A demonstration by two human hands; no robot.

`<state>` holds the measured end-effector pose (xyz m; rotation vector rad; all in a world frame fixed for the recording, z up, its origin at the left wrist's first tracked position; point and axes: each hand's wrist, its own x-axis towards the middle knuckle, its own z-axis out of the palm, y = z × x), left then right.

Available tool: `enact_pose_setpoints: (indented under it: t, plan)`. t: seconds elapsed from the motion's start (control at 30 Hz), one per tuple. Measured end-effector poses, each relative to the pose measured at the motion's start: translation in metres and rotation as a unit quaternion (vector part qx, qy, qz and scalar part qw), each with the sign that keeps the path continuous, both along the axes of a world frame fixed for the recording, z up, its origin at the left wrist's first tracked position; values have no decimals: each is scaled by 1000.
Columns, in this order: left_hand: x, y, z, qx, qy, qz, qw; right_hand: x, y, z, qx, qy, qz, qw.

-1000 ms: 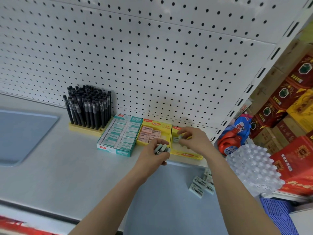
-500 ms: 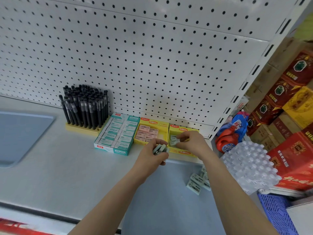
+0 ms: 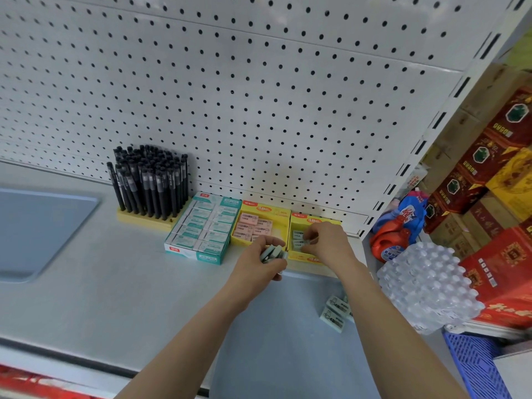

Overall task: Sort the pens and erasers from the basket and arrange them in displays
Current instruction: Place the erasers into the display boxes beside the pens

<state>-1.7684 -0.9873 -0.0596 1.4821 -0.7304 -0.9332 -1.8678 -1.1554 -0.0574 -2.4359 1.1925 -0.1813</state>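
Black pens (image 3: 149, 182), teal box (image 3: 201, 228), yellow boxes (image 3: 264, 210), white dotted pegboard (image 3: 259, 96).

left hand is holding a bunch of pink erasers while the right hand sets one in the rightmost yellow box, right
Not pink: the head view shows the left hand holding pale green erasers. The right hand does set one in the rightmost yellow box.

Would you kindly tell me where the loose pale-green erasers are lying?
Head view, lower right: the loose erasers lie on the blue mat, just right of the right forearm and left of the shrink-wrapped bottles.
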Motion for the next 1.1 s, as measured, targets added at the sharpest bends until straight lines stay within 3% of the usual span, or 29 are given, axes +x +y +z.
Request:
enact_pose_setpoints:
  t: [0.47,0.57,0.67,0.87,1.0,1.1]
  plan:
    - [1,-6,-5,3,-11,24,1000,-9,8,7,14,-146,-39,988]
    - [2,-9,-4,-2,5,45,999,-14,20,26,162,-204,-13,965]
    - [-1,-13,-3,-20,35,47,998,-15,30,30,293,-191,63,935]
    - [1,-14,-2,-26,69,78,994,-23,24,23,352,-312,-17,882]
    - [5,-13,-3,-20,20,86,996,-26,19,20,369,-323,-30,871]
    - [4,-12,-1,-10,35,72,997,-27,17,18,364,-351,-55,861]
